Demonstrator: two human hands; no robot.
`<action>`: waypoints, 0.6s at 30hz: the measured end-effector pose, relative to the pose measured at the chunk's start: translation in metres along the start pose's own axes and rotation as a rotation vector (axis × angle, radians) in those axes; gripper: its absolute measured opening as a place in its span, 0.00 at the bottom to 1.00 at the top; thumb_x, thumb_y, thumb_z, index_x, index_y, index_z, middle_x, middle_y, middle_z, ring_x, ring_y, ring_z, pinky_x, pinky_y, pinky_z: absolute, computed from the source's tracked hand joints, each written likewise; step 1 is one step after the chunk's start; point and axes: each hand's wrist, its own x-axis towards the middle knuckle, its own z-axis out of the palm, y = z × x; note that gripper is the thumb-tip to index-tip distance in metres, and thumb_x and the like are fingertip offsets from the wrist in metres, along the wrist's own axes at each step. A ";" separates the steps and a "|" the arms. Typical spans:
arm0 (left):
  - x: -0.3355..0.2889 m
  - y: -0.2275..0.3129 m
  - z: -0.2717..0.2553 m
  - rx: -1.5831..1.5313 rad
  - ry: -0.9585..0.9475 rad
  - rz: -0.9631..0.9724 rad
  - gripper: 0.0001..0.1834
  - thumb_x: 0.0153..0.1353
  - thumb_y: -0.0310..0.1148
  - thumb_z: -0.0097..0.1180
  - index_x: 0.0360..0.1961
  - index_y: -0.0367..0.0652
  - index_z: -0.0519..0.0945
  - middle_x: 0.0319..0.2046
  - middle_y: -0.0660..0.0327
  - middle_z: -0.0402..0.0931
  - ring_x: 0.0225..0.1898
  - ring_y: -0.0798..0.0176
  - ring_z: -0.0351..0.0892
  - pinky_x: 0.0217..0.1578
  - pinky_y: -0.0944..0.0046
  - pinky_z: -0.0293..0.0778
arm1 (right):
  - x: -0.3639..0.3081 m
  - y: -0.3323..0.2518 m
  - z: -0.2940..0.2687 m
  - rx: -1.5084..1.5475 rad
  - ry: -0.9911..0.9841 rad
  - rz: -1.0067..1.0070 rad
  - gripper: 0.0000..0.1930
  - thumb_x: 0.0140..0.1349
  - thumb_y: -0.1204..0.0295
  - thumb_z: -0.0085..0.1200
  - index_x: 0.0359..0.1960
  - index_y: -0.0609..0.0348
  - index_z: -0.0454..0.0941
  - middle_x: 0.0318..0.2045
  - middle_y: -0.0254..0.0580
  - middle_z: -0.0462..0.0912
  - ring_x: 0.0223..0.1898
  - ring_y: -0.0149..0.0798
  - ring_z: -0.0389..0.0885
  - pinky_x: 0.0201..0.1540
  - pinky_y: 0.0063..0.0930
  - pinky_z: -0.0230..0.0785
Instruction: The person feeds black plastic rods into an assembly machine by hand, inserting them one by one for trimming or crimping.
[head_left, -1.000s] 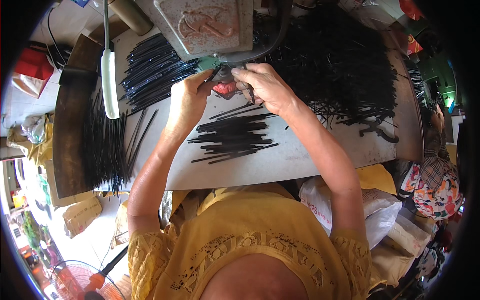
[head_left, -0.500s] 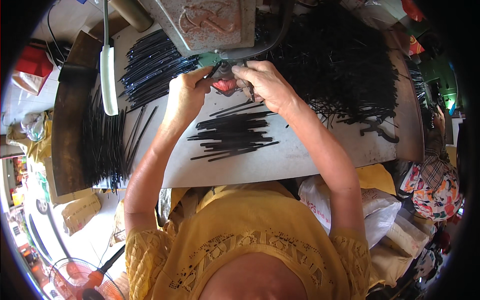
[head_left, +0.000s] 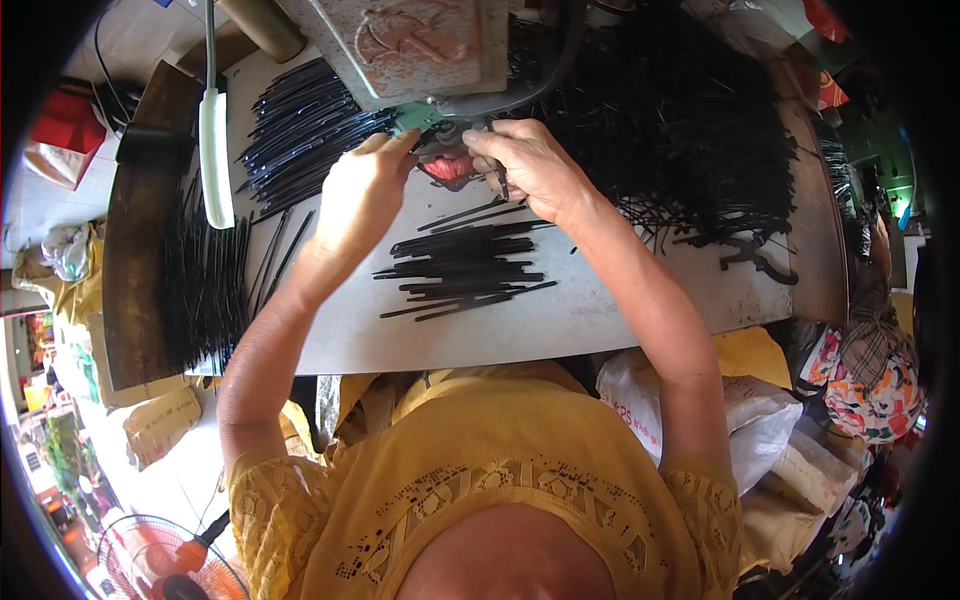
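Machine [head_left: 425, 45]: grey, worn housing overhanging the table [head_left: 400, 348]; its underside, above the red part [head_left: 447, 168], is partly hidden from me.
Right hand [head_left: 520, 165]: mine, closed on a slim dark piece [head_left: 503, 184], whose lower end shows beneath my curled fingers; what it meets above, I cannot tell.
Left hand [head_left: 366, 185]: at the other side of the red part, fingertips near the machine; its back faces the view, so I cannot tell whether anything is pinched there.
Spacing: my hands are apart, the red part between them.
Pinch hazard: should anything beneath the housing move with my fingertips so close, one could be caught.
Sight hazard: housing and knuckles cover much of the working spot; a piece sitting askew could pass unnoticed.
Slip hazard: the dark piece looks thin, so a slack grip could let it twist or drop.
Middle bundle [head_left: 465, 262]: black strips lying crosswise below my hands, ends uneven; a lowered wrist could scatter them.
Right heap [head_left: 670, 120]: black strips, densely tangled, beside my right forearm [head_left: 640, 265]; brushing its fringe could drag several loose.
Left bundle [head_left: 210, 290]: black strips reaching the table's front edge, near my left forearm [head_left: 268, 340]; an elbow's knock could send some to the floor.
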 end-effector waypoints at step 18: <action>-0.030 0.017 -0.014 -0.994 -0.496 -0.634 0.10 0.54 0.32 0.52 0.32 0.35 0.71 0.24 0.57 0.72 0.21 0.66 0.73 0.21 0.71 0.70 | -0.010 -0.003 0.000 0.184 -0.231 0.045 0.13 0.53 0.70 0.53 0.35 0.70 0.71 0.31 0.46 0.77 0.30 0.37 0.79 0.33 0.23 0.74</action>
